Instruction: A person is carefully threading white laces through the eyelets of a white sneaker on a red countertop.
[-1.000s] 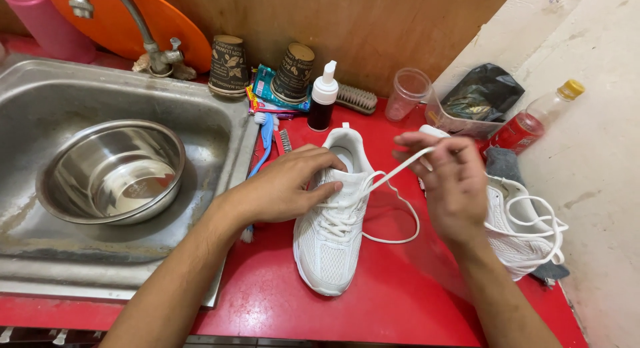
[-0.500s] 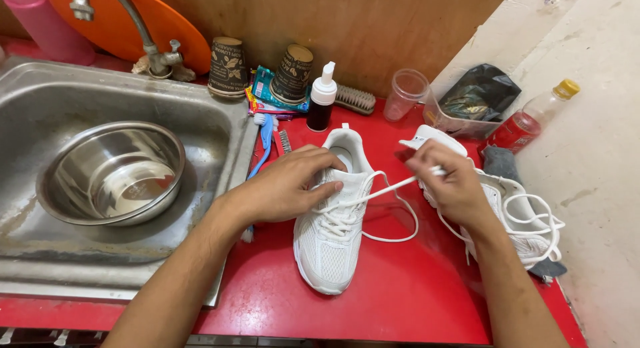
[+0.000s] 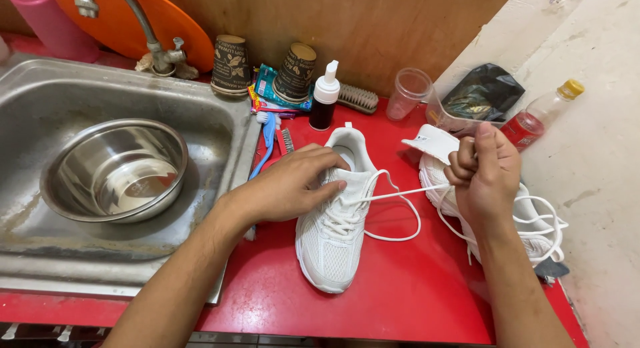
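On the red tabletop (image 3: 400, 301) beside the sink (image 3: 220, 141), the left hand (image 3: 293, 185) presses its fingers on a white shoe (image 3: 333, 248), the right hand (image 3: 487, 171) pinches its lace (image 3: 400, 193) taut above a second shoe (image 3: 540, 235), with a dark bottle (image 3: 325, 105) behind.
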